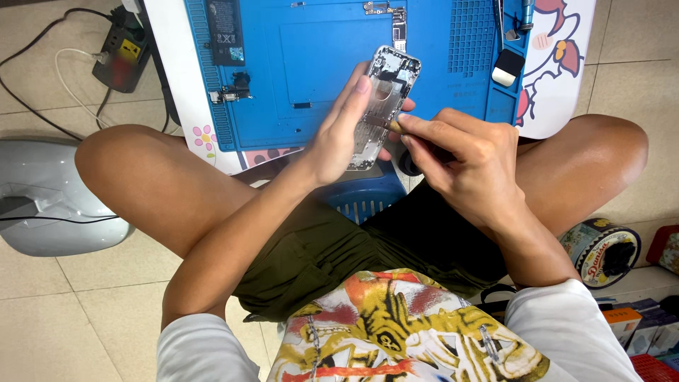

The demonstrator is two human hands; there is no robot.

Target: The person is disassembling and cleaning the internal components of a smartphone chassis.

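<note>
The person sits cross-legged on the floor before a low table [559, 106] covered by a blue work mat [318, 64], which serves as landmark here.

Left hand [339, 134]: closed around a stripped phone shell [382, 99], fingers along its left edge, holding it tilted just above the mat's near edge. The shell's inner side faces up; its upper end shows small fittings, and the rest appears largely emptied.

Right hand [467, 159]: fingers pressed together in a pinch on a thin tool [392, 126], its tip touching the shell's interior about midway along. The tool's exact kind cannot be told (a brownish shaft is all that shows).

On the mat, toward its far left, lie a dark flat battery [225, 32] and a small cable part [232, 90]; at the far middle, a narrow circuit board [398, 28]. Off the mat's right edge lies a small white-and-black piece [506, 68]. Left of the table, on the floor, sits a power strip [122, 58]. A round tin [600, 251] stands by the right knee.

Judgement: the step in hand is work inside the shell, either prying or loosening a remaining part. The following move calls for a steady left grip and light, controlled pressure at the tip, as a slip could scratch the housing.
</note>
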